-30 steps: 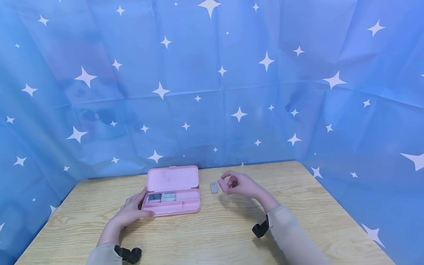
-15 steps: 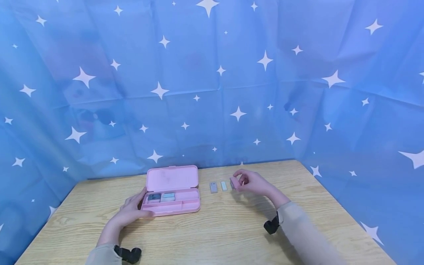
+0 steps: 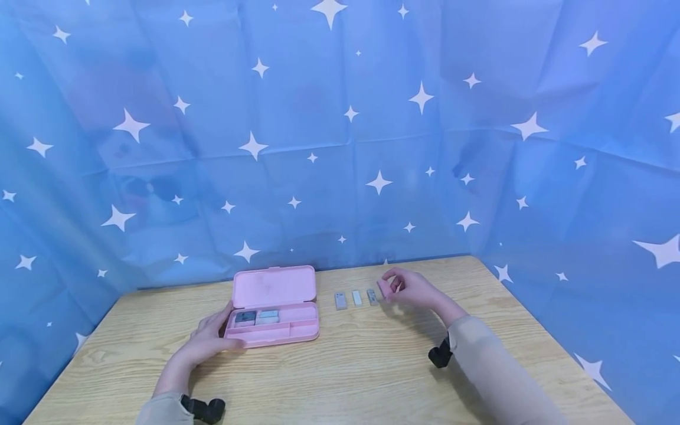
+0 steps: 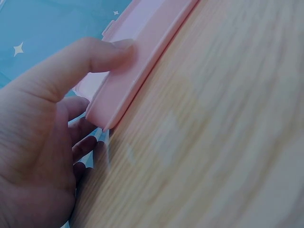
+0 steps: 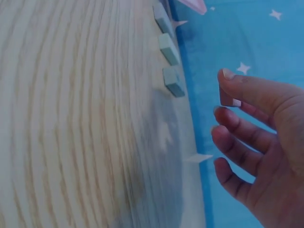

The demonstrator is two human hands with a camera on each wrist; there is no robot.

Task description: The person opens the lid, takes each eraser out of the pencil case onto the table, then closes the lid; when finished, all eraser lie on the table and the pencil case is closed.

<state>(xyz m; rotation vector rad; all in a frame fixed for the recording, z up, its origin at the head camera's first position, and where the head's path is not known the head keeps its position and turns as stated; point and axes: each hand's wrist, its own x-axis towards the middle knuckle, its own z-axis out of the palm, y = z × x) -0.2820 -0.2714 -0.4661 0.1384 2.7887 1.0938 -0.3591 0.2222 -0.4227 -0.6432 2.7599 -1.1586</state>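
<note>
My left hand (image 3: pixel 204 341) grips the left end of an open pink pencil case (image 3: pixel 305 338), thumb along its front wall (image 4: pixel 130 78) and fingers behind its end. Inside, in the back left compartment, lie small eraser-like blocks, one dark-topped (image 3: pixel 245 317) and one teal-topped (image 3: pixel 268 314). Over to the right, my right hand (image 3: pixel 411 288) pinches a small pink block (image 3: pixel 385 288) between thumb and fingers, just above the table. To its left, three similar small blocks form a row: lilac-grey (image 3: pixel 340 301), pale mint (image 3: pixel 357 298) and speckled grey (image 3: pixel 372 297).
The wooden table (image 3: pixel 319 383) runs back to a blue curtain (image 3: pixel 319 206) with white stars. The case's lid (image 3: pixel 275 285) leans back towards that curtain. Black camera mounts (image 3: pixel 209 409) sit on both wrists.
My right hand has moved right, leaving the pale mint block and then the speckled grey block on the table beside the lilac-grey one. The left hand stays on the pencil case.
</note>
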